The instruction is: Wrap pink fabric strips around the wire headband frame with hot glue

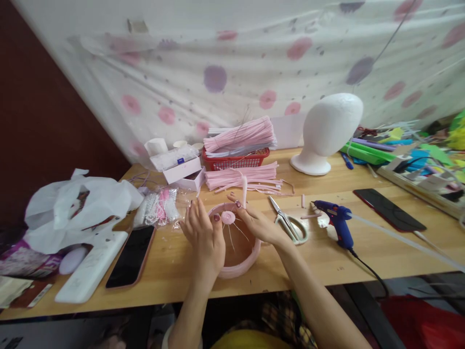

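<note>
Basket (232,163) holds pink stems (241,135); nearer, I see a pink ring (239,270) on the table (170,271) between left hand (203,232), spread, and right hand (260,224), whose grip I cannot tell; scissors (285,221) lie alongside.

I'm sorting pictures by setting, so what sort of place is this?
Probably a small craft workspace: a blue glue gun, bundled pink fuzzy stems and a white mannequin head share a wooden table.

White wall (83,19) — translucent sheet (250,53) with pink, purple spots | dark reddish panel (39,97), left | wooden table (167,271)
</note>
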`<control>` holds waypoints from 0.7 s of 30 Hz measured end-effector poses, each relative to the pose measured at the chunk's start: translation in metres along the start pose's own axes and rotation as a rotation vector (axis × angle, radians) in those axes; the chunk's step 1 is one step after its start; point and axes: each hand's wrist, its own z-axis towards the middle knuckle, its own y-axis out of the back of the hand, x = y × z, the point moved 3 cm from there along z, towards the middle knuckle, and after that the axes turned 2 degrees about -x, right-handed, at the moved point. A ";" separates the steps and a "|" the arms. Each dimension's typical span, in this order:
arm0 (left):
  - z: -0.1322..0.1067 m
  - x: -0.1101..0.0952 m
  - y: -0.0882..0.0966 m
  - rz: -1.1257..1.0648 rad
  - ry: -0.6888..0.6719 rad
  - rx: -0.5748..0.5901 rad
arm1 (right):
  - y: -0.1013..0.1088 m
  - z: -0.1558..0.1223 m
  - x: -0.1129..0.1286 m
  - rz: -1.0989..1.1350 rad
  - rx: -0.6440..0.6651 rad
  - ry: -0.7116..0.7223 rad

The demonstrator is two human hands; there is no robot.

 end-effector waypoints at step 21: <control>0.011 0.024 0.047 -0.313 0.175 -0.043 | 0.037 -0.034 0.021 -0.033 -0.431 0.015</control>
